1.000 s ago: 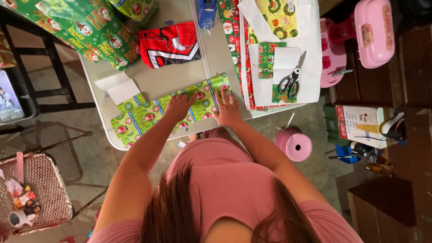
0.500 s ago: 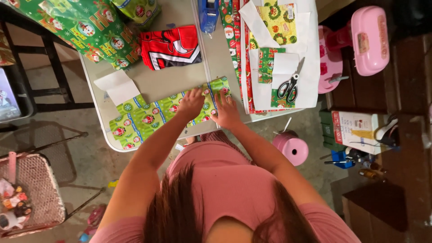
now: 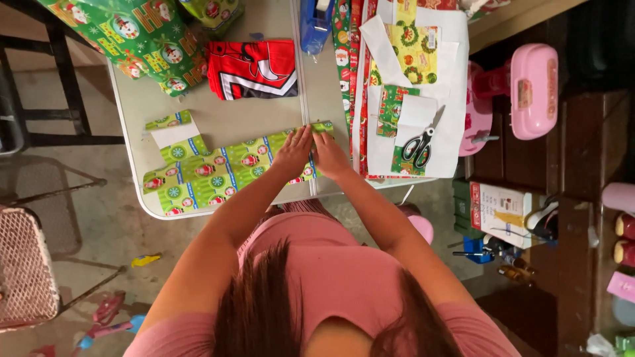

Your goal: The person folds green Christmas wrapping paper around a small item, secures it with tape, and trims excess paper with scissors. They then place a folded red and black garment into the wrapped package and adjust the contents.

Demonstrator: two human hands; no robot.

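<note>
Pressing down side by side, the left hand (image 3: 293, 153) and the right hand (image 3: 329, 156) both lie flat on one end of the wrapped parcel (image 3: 225, 170). Their fingers are spread and pushed onto the paper, not curled round anything. The two hands nearly touch each other, with the fingertips pointing away from the person.

From the hands, the parcel runs long and thin off to the left side, tilting a little toward the person at its far end. So almost all of it lies left of the left hand, and only the very end sits under the right hand. The left hand is the nearer one to the rest of the parcel.

Just past the far left end lies a paper scrap (image 3: 173, 130), white with a green edge. Beyond the fingertips, farther up the table (image 3: 132, 106), is a red cloth (image 3: 253, 68). Close by on the right side of the right hand are loose paper sheets, with scissors (image 3: 421, 143) lying on them. A blue tape holder (image 3: 315, 23) sits well beyond the hands.
</note>
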